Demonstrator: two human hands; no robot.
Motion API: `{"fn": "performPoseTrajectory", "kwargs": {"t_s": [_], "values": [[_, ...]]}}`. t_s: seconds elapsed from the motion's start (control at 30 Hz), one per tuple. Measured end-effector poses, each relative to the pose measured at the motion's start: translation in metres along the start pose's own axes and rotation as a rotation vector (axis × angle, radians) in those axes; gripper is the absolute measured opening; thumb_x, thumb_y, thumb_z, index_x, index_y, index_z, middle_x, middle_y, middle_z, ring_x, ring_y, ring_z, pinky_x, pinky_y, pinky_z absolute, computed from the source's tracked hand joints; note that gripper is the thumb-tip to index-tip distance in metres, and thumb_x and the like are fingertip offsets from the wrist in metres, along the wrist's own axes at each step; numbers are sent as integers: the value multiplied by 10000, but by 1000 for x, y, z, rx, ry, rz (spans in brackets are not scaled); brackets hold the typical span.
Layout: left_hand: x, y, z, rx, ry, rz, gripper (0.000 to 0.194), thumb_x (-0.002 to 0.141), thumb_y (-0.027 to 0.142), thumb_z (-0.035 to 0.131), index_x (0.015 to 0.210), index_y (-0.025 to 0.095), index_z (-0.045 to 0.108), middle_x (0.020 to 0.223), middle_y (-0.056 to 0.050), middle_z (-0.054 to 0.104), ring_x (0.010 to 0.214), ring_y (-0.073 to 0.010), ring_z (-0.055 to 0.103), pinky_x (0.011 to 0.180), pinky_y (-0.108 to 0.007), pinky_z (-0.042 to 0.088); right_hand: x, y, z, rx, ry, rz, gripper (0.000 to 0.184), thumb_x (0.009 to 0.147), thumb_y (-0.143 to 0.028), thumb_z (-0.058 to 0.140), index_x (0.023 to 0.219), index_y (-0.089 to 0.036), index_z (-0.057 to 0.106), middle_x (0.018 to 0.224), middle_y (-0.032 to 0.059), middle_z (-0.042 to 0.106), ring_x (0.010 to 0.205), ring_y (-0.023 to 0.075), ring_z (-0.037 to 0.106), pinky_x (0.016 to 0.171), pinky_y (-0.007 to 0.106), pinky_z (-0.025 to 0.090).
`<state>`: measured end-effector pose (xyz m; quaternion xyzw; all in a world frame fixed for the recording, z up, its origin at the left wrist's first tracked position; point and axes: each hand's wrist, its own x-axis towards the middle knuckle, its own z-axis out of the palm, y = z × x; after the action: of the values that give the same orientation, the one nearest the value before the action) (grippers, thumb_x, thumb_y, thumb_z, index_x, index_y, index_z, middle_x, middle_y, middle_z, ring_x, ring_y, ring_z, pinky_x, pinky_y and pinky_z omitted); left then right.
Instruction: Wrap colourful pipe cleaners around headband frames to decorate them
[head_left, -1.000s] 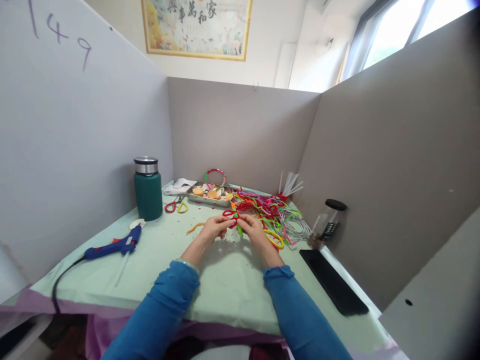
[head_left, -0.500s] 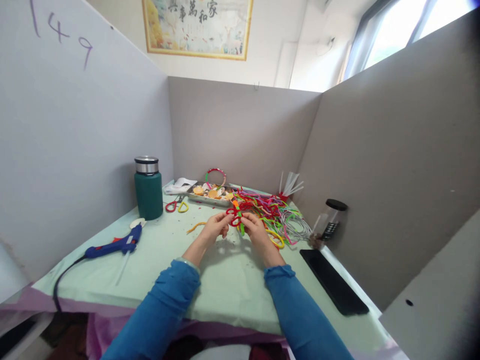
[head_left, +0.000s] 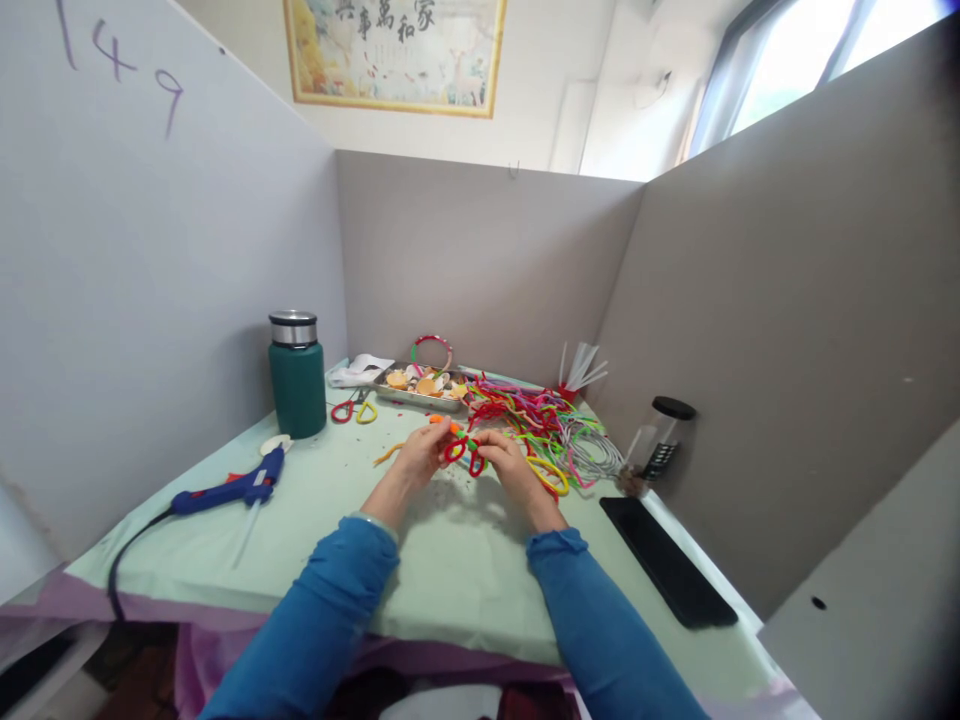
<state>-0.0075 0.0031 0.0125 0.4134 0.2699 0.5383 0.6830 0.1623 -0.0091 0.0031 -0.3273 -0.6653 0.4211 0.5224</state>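
Observation:
Between my hands is a small pipe-cleaner figure [head_left: 476, 463] with red loops, a green middle and an orange end. My left hand [head_left: 421, 457] is closed, its fingers pinching the figure near the orange end. From the other side, my right hand [head_left: 508, 462] grips the green part close to the red loops. The fingertips partly cover the figure. A yellow ring-shaped handle [head_left: 550, 477] lies just beyond my right wrist. Left of my left hand is a short yellow-orange pipe cleaner [head_left: 388, 454].
A blue glue gun [head_left: 225, 494] and green flask [head_left: 297, 390] stand at left. Behind are scissors [head_left: 366, 413], a metal tray [head_left: 420, 402] of shell-like pieces, and a heap of coloured pipe cleaners [head_left: 525, 405]. At right are a clear jar [head_left: 660, 445] and a black slab [head_left: 667, 560].
The figure has turned from upright to tilted, its orange end now pointing left into my left hand. The red loops hang lower, and my left hand has shifted slightly left.

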Motion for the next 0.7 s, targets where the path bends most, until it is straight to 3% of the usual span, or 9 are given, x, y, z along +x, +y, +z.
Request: {"fn": "performPoseTrajectory", "kwargs": {"t_s": [0.1,0.23,0.3,0.4,0.57,0.7], "values": [[1,3,-3,-146,66,-3,278,679,357,722,784,126,607,563,37,533,421,-28,440,374,-154,284,4,5,-4,-40,6,-19,234,672,-202,462,816,-192,645,795,19,616,772,176,528,728,286,411],[4,6,-8,-342,40,23,166,745,276,665,778,138,580,567,47,542,353,-4,324,345,-144,258,3,7,-8,-203,42,-74,352,631,-154,441,907,-198,654,967,37,623,898,193,532,789,299,412],[5,7,-10,-403,21,28,135,763,251,647,763,142,566,570,46,551,341,-5,297,337,-147,251,0,6,-7,-321,30,-126,333,648,-150,472,925,-200,649,1007,37,610,910,190,525,773,289,409],[5,7,-11,-439,14,54,131,770,241,643,738,152,553,593,42,578,341,-7,294,339,-147,255,-2,6,-2,-426,41,-184,156,731,-223,528,831,-190,643,908,35,618,848,181,525,725,277,407],[4,5,-6,-224,8,31,318,746,437,649,875,147,623,730,-15,651,352,-10,331,346,-171,280,3,11,-1,-243,210,-81,252,820,-407,511,776,-186,624,669,1,595,548,117,482,520,237,378],[5,3,-5,72,78,163,415,652,456,719,877,114,653,652,-4,609,344,-18,353,342,-190,267,7,12,-6,21,271,-14,276,785,-446,555,789,-178,622,625,-14,570,424,79,425,413,220,348]]}}
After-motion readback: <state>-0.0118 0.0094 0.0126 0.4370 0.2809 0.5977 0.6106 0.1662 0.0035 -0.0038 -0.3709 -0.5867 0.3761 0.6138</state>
